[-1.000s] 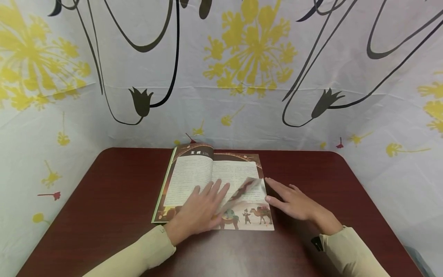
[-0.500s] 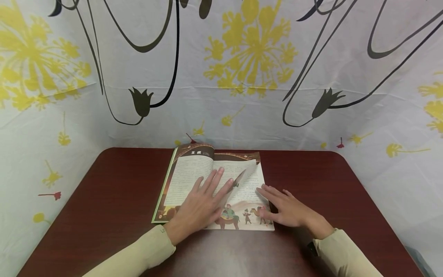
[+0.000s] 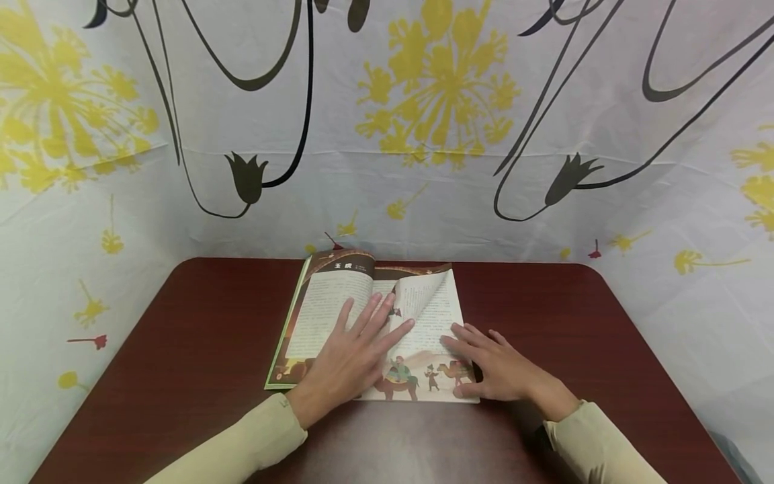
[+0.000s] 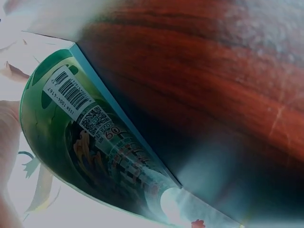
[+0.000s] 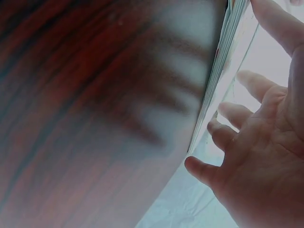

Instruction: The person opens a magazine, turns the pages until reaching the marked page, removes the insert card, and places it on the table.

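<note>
An open magazine (image 3: 329, 312) lies on the table, with text on both sides and camels drawn along the lower right. My left hand (image 3: 353, 359) rests across its middle, fingers spread and straight. Beside those fingers a page (image 3: 417, 296) curls up and folds over to the left, partly hidden by the hand. At the magazine's right edge, my right hand (image 3: 502, 366) has its fingers spread over the right-hand page. In the right wrist view, that hand's palm and fingers (image 5: 204, 172) show next to the stacked page edges (image 5: 218, 80). The left wrist view shows the green back cover (image 4: 52, 114), curved upward, with a barcode.
The dark red wooden table (image 3: 205, 349) extends on both sides of the magazine. Behind it and at the sides hangs a white cloth (image 3: 375, 188) printed with yellow and grey flowers. Light sleeves (image 3: 248, 437) cover both forearms.
The lifted page has swung leftward and folded over beside my left fingers. My right hand has moved left and slightly nearer, onto the right-hand page. The left hand has shifted only slightly.
</note>
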Demonstrator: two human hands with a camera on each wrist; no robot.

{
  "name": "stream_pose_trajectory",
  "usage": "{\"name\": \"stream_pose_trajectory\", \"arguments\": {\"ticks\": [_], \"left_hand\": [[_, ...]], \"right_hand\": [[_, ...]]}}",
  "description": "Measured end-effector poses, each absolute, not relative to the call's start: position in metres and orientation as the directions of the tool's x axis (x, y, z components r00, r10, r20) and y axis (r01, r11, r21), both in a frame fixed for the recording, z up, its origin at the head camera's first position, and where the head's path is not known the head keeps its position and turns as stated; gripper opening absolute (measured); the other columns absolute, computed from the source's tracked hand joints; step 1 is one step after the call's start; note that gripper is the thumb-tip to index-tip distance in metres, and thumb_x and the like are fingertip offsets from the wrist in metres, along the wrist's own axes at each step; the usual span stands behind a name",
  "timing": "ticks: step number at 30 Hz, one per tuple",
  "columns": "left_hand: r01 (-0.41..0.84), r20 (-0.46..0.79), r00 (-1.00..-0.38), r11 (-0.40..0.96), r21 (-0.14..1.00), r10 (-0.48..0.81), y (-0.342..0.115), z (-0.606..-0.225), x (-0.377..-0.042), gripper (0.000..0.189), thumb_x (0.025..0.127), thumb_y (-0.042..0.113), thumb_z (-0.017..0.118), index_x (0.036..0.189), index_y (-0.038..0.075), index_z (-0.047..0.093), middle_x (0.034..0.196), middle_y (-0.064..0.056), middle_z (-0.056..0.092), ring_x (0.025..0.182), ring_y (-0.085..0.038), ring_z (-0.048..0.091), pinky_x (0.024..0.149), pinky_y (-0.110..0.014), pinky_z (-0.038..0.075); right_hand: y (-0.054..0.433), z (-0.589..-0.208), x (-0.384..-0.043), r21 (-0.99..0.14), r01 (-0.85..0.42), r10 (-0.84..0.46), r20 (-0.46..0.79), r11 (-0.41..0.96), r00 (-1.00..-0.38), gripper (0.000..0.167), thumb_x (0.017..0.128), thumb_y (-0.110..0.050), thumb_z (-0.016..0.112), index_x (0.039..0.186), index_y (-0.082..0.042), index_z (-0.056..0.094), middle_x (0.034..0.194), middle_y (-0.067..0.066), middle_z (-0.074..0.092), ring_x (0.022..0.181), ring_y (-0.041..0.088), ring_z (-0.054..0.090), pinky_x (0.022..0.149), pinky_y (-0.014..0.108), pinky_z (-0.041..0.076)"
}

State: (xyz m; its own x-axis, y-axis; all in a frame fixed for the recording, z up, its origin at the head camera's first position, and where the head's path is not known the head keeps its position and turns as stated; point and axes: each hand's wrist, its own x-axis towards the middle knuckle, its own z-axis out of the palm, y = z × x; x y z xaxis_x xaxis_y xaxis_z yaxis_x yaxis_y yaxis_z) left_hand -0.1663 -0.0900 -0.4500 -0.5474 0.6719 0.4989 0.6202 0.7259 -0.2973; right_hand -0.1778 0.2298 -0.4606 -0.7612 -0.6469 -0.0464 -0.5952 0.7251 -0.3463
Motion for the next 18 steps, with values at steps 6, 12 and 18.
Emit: {"name": "stream_pose_trajectory", "arguments": {"ticks": [6,12,18], "left_hand": [[0.619,0.504,-0.542,0.725,-0.301,0.672,-0.0896,-0.4497,-0.166,0.087,0.079,0.025,0.068,0.158,0.028,0.03,0.164,-0.024,0.007,0.15,-0.038,0.016,0.114,-0.061,0.022],[0.596,0.521,-0.547,0.742,-0.307,0.655,-0.0899,-0.45,-0.1649,0.077,0.084,0.019,0.052,0.157,0.029,0.031,0.162,-0.027,0.009,0.151,-0.04,0.011,0.113,-0.063,0.023],[0.567,0.537,-0.56,0.765,-0.306,0.631,-0.0913,-0.4519,-0.1653,0.072,0.086,0.018,0.047,0.156,0.029,0.034,0.163,-0.025,0.013,0.148,-0.043,0.017,0.107,-0.071,0.024]], "right_hand": [[0.2295,-0.459,-0.1776,-0.364,-0.615,-0.674,-0.05,0.7,-0.737,0.077,0.087,-0.053,0.07,0.151,-0.017,0.045,0.159,0.013,0.034,0.146,0.038,0.029,0.107,0.072,0.021],[0.2293,-0.4574,-0.1776,-0.377,-0.606,-0.677,-0.08,0.7,-0.732,0.076,0.086,-0.051,0.073,0.149,-0.018,0.047,0.158,0.013,0.035,0.145,0.037,0.031,0.105,0.072,0.023],[0.2284,-0.4578,-0.1782,-0.395,-0.587,-0.668,-0.102,0.707,-0.737,0.075,0.086,-0.05,0.073,0.149,-0.018,0.048,0.159,0.012,0.035,0.146,0.036,0.029,0.107,0.071,0.022]]}}
